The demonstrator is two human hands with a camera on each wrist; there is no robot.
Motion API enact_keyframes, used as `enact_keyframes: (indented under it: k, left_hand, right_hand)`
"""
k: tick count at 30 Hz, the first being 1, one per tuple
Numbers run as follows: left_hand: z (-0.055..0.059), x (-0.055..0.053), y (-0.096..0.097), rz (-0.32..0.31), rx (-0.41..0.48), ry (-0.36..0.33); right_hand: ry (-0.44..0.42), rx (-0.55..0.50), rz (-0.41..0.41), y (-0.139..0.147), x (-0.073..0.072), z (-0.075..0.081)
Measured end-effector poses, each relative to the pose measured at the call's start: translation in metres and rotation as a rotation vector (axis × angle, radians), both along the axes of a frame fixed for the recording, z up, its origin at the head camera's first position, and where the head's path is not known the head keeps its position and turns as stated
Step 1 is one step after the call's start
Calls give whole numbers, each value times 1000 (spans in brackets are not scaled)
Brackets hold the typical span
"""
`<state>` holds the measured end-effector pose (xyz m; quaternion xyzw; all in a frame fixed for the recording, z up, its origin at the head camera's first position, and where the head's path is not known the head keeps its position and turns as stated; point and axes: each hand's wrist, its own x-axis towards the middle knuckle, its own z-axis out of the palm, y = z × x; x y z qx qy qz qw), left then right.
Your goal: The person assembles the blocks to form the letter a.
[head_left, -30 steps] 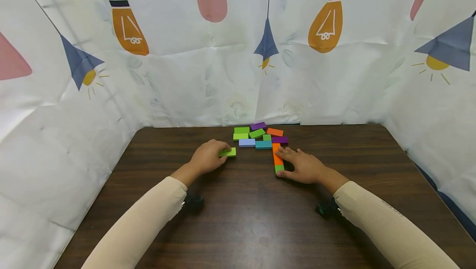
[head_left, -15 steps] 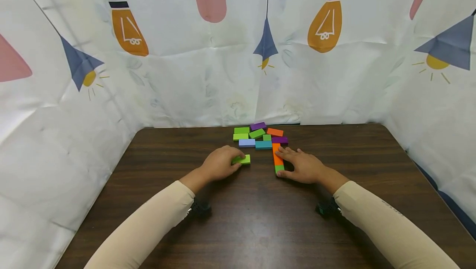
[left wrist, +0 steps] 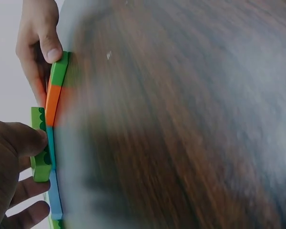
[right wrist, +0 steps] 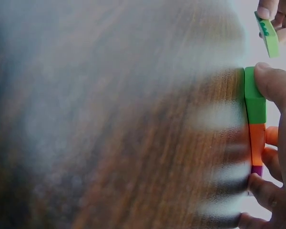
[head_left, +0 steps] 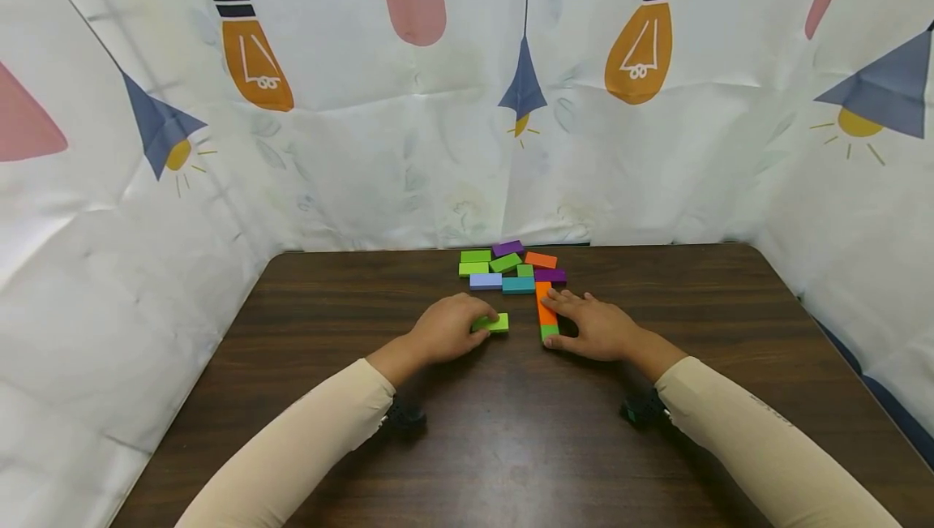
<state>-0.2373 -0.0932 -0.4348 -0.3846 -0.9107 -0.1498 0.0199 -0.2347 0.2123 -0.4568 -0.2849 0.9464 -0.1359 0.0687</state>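
Note:
My left hand (head_left: 447, 327) pinches a light green block (head_left: 499, 323) between thumb and fingers. In the left wrist view this block (left wrist: 40, 167) shows a darker scalloped pattern on its side. It is apart from the other blocks. My right hand (head_left: 597, 328) lies with fingers extended against an orange block (head_left: 546, 306), its thumb touching a small green block (head_left: 550, 332) at the near end. In the right wrist view the thumb is on the green block (right wrist: 255, 95) and the fingers are beside the orange one (right wrist: 257, 143).
Behind the hands sits a flat cluster of blocks: a teal block (head_left: 518, 285), a light blue block (head_left: 485, 281), a purple block (head_left: 550, 276) and several green ones. The brown table (head_left: 467, 447) ends at a patterned cloth (head_left: 350, 171).
My left hand has carried the light green block right and slightly nearer, toward the right hand. My right hand and the other blocks have stayed in place.

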Motion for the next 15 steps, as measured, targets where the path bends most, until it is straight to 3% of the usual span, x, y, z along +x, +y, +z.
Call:
enact_keyframes:
  k: [15]
  left_hand:
    - [-8, 3, 15, -43, -9, 28]
  right_hand:
    - [-14, 4, -3, -2, 0, 2]
